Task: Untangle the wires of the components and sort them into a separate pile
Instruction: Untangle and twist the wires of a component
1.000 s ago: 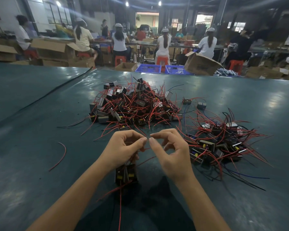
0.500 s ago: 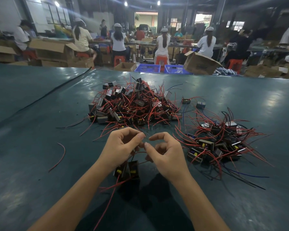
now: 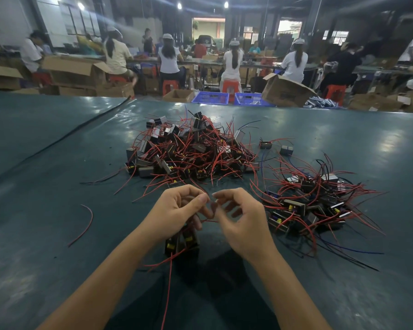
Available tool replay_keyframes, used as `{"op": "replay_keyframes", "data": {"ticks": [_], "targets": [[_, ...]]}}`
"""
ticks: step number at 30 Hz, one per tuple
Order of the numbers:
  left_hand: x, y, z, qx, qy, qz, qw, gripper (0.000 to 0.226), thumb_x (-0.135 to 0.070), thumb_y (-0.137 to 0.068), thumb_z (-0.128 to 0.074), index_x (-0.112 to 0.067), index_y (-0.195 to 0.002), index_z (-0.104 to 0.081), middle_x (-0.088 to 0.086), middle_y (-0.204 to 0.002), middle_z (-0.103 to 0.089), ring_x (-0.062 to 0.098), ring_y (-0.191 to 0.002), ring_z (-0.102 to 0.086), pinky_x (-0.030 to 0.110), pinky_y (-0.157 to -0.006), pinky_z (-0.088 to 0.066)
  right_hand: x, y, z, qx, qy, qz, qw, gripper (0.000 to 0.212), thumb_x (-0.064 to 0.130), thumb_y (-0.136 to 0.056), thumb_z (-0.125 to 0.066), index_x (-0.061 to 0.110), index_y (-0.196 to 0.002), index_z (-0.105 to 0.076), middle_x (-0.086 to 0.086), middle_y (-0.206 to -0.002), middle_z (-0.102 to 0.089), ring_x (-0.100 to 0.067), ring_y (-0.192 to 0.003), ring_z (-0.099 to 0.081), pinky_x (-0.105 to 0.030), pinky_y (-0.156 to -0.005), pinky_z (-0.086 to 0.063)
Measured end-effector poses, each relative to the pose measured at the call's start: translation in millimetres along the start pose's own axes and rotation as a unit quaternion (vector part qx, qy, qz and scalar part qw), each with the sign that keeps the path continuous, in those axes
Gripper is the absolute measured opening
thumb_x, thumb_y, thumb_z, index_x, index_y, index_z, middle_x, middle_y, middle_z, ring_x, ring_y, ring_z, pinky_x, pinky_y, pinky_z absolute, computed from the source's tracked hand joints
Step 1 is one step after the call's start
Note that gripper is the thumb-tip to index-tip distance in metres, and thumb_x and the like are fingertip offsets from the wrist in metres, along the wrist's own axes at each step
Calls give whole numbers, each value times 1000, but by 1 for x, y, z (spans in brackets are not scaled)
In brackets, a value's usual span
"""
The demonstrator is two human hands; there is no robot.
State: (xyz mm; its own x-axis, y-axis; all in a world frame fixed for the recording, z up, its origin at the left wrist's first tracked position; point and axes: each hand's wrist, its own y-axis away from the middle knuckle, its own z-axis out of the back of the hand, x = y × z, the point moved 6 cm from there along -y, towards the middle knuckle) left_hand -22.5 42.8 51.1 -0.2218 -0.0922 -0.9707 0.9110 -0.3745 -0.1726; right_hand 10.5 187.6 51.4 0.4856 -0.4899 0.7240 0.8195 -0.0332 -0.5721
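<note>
- The left hand point(image 3: 174, 210) has its fingers curled around a dark component point(image 3: 182, 239) with yellow tabs, held just above the tabletop point(image 3: 45, 270) near its near edge.
- The right hand point(image 3: 244, 225) is curled too, its thumb and forefinger pinching a thin red wire point(image 3: 208, 220) that runs across from the left hand.
- Behind the hands, mid-tabletop, lies the tangled pile point(image 3: 188, 151). To the right lies the sorted pile point(image 3: 315, 203), whose leads fan out close to the right hand.
- Two loose components point(image 3: 286, 150) sit between the piles on the far side, and a stray red wire point(image 3: 85, 225) lies to the left.
- Blue baskets point(image 3: 210, 98) and a cardboard box point(image 3: 287, 91) stand beyond the far edge. The print on the box is too blurred to read.
- Half a second ago the component's trailing lead point(image 3: 168, 287) slanted leftward. Now it hangs almost straight toward the near edge. Both piles are unchanged.
</note>
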Motion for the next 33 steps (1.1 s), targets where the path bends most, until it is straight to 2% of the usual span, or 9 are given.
{"op": "replay_keyframes", "data": {"ticks": [3, 7, 12, 14, 18, 22, 25, 29, 33], "targets": [[-1, 1, 1, -2, -22, -1, 1000, 17, -20, -92, -57, -5, -91, -65, 0, -63, -67, 12, -49, -57, 19, -51, -49, 8, -3, 6, -33, -32, 54, 997, 16, 7, -87, -71, 17, -99, -72, 9, -88, -64, -9, -73, -61, -16, -62, -47], [-1, 0, 1, 2, -16, 2, 1000, 20, -20, -93, -56, -2, -93, -65, -4, -60, -62, 9, -47, -49, 16, -50, -44, 10, -4, 7, -20, -26, 73, 997, 13, 8, -85, -74, 11, -97, -76, 6, -87, -65, -8, -71, -60, -17, -59, -47], [2, 0, -2, 24, -5, 1, 1000, 12, -11, -94, -57, -6, -86, -66, -5, -55, -57, 6, -45, -45, 16, -47, -38, 14, -5, 9, -6, -34, 84, 996, 12, 20, -81, -75, 10, -88, -76, 3, -83, -65, -11, -68, -61, -25, -56, -49], [3, 0, -2, 28, -18, -8, 999, 10, -10, -92, -60, -10, -84, -66, -7, -54, -58, 3, -46, -48, 14, -49, -40, 14, -5, 8, 6, -35, 64, 997, 11, 24, -81, -75, 13, -82, -75, 4, -78, -64, -10, -66, -60, -19, -55, -46], [0, 2, -7, 48, -82, -51, 994, 7, -15, -90, -64, -17, -85, -68, -7, -60, -63, 4, -56, -57, 16, -57, -45, -1, -5, 5, 36, -106, -97, 989, 16, 19, -82, -77, 10, -70, -71, 0, -61, -65, -7, -54, -57, -19, -53, -46], [0, 4, -12, 69, -101, -71, 990, 8, -26, -87, -66, -18, -86, -70, -4, -64, -65, 8, -59, -59, 21, -59, -47, -20, 5, -7, 65, -264, -327, 905, 20, 16, -85, -71, 4, -69, -67, -3, -55, -56, -13, -50, -52, -25, -52, -43], [-1, 5, -12, 75, -89, -82, 990, 9, -13, -91, -65, -18, -84, -69, -8, -61, -64, 2, -56, -57, 13, -58, -44, -25, 14, -15, 79, -286, -403, 866, 24, 25, -85, -71, 16, -63, -65, 2, -54, -55, -9, -46, -51, -22, -48, -42], [-1, 4, -10, 65, -68, -82, 992, 6, -20, -87, -65, -17, -84, -69, -7, -61, -64, 3, -56, -58, 13, -58, -45, -22, 7, -12, 44, -280, -321, 904, 20, 30, -81, -75, 17, -69, -67, 2, -56, -61, -7, -47, -53, -20, -48, -44], [1, 2, -5, 45, -29, -64, 997, 8, -14, -91, -63, -14, -84, -67, -6, -57, -62, -1, -49, -54, 8, -53, -42, -11, 1, -11, 38, -249, -215, 944, 21, 24, -92, -65, 14, -74, -73, 6, -55, -61, -5, -50, -53, -16, -49, -43]]}}
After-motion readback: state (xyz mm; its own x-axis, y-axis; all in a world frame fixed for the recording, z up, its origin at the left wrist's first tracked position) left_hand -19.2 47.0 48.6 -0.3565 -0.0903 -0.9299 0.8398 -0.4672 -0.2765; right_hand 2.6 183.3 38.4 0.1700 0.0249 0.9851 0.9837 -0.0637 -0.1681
